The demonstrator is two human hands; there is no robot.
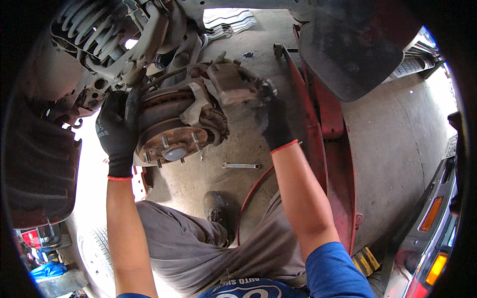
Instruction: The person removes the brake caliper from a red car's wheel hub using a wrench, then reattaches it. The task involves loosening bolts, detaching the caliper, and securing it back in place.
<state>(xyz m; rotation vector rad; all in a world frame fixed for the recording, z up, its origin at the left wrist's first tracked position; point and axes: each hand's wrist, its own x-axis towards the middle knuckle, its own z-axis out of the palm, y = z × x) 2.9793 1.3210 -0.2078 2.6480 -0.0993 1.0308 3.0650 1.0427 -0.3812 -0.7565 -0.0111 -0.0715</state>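
In front of me is a rusty brake rotor (166, 124) on a wheel hub (175, 152) with bare studs. A caliper bracket (196, 104) straddles the rotor's right side. The grey-brown brake caliper (231, 83) sits beyond it, to the right. My right hand (274, 115), in a black glove with a red cuff, is closed on the caliper's right end; its fingertips are partly blurred. My left hand (118, 126), gloved alike, rests along the rotor's left side. Its thumb stands apart from the fingers, pointing up beside the rotor, and the palm is hidden.
A coil spring (94, 30) and suspension arms hang above left. A red floor jack (318, 124) stands right of the caliper. A combination wrench (241, 166) lies on the concrete below the hub, near a red hose (251, 193). A parked vehicle (427, 223) is at far right.
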